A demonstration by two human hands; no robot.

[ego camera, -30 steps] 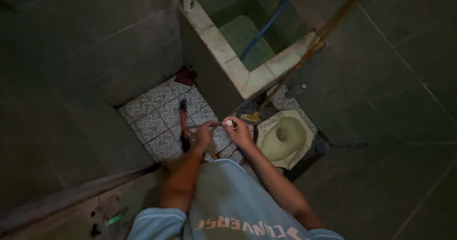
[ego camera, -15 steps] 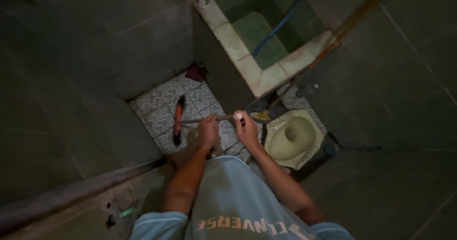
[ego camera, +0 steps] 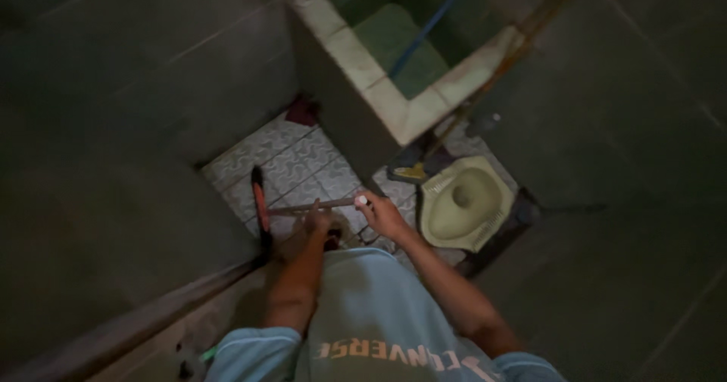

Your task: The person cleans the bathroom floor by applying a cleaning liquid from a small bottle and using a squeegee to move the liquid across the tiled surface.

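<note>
I look down into a dim tiled bathroom. Both hands grip a long-handled floor brush. My right hand [ego camera: 381,215] holds the white-capped top end of the handle [ego camera: 314,205]. My left hand [ego camera: 318,221] grips the handle lower down. The red and black brush head [ego camera: 260,205] rests on the patterned floor tiles [ego camera: 291,166], close to the left wall. A light blue shirt covers my chest at the bottom of the view.
A pale green squat toilet [ego camera: 462,201] lies to the right of my hands. Behind it stands a tiled water basin [ego camera: 394,109] with a blue hose [ego camera: 424,30] and a leaning pole [ego camera: 500,64]. A yellow-tipped tool [ego camera: 413,172] lies by the basin. Dark tiled walls enclose both sides.
The brush head has slid left and toward me across the floor tiles, now near the left wall. Both hands stayed on the handle.
</note>
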